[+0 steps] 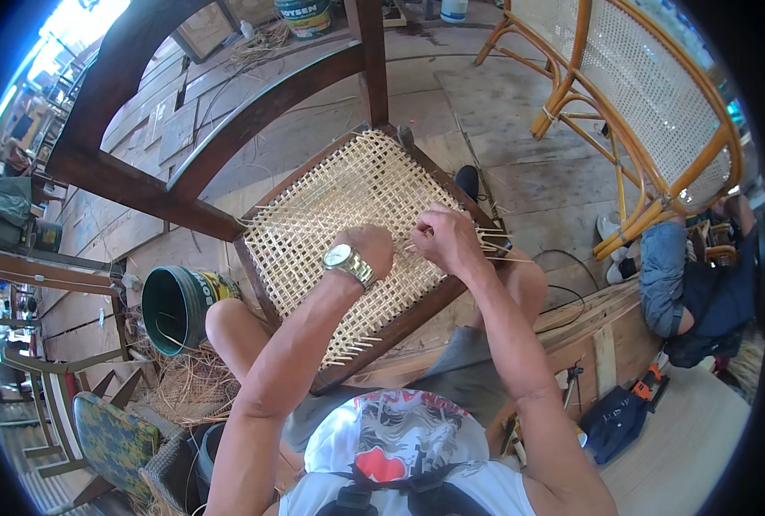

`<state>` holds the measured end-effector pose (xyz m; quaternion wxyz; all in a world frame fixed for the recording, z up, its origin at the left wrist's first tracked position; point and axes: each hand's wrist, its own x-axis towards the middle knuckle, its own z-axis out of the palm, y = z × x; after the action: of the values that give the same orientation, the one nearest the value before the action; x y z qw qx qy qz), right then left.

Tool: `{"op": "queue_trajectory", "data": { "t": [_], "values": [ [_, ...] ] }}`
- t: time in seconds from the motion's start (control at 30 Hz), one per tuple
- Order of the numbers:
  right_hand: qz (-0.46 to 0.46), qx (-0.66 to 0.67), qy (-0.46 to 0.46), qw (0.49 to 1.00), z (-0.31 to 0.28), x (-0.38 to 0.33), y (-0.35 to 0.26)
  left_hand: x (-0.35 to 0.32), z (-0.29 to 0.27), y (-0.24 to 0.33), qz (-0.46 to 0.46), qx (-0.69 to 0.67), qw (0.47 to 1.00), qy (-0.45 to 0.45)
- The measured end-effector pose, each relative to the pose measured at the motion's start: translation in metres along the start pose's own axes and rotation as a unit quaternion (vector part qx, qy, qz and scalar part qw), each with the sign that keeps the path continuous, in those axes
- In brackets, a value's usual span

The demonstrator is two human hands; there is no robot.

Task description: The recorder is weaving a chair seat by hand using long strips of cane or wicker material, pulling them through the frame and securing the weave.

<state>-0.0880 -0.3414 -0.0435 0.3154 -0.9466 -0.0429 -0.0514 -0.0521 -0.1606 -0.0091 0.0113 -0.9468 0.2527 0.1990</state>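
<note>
A dark wooden chair frame point(142, 185) lies tipped across my knees, its seat filled with pale woven cane mesh point(331, 215). My left hand point(367, 247), with a metal wristwatch point(348, 261) on the wrist, rests closed on the mesh near its right edge. My right hand point(447, 239) pinches a thin cane strand point(486, 245) at the seat's right rail, where several loose strand ends stick out. More strand ends poke out along the seat's lower edge point(352, 348).
A dark green bucket point(176, 305) stands at my left over a pile of cane scraps point(189, 387). A light rattan chair point(649, 103) stands at the back right. Another person point(688, 284) sits at the right. A patterned cushion point(112, 439) lies lower left.
</note>
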Motion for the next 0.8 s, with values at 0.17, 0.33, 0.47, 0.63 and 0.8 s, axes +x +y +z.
{"op": "queue_trajectory", "data": {
  "t": [0.17, 0.33, 0.47, 0.63, 0.8],
  "values": [
    [-0.033, -0.027, 0.023, 0.999, -0.003, -0.001, -0.005, 0.001, -0.002, 0.003, -0.008, 0.019, 1.000, 0.024],
    [-0.009, 0.010, -0.034, 0.999, 0.010, 0.001, 0.008, 0.004, 0.014, 0.005, -0.026, -0.069, 0.996, -0.045],
    [-0.007, 0.014, -0.065, 0.998, 0.024, -0.003, -0.002, 0.006, 0.047, -0.025, -0.075, -0.319, 0.945, 0.006],
    [-0.034, -0.002, -0.068, 0.997, 0.022, -0.011, -0.008, -0.008, 0.039, -0.023, -0.068, -0.238, 0.968, 0.036],
    [-0.027, 0.046, -0.069, 0.996, 0.012, -0.010, -0.010, -0.061, -0.001, -0.108, -0.189, -0.244, 0.948, 0.078]
  ]
}}
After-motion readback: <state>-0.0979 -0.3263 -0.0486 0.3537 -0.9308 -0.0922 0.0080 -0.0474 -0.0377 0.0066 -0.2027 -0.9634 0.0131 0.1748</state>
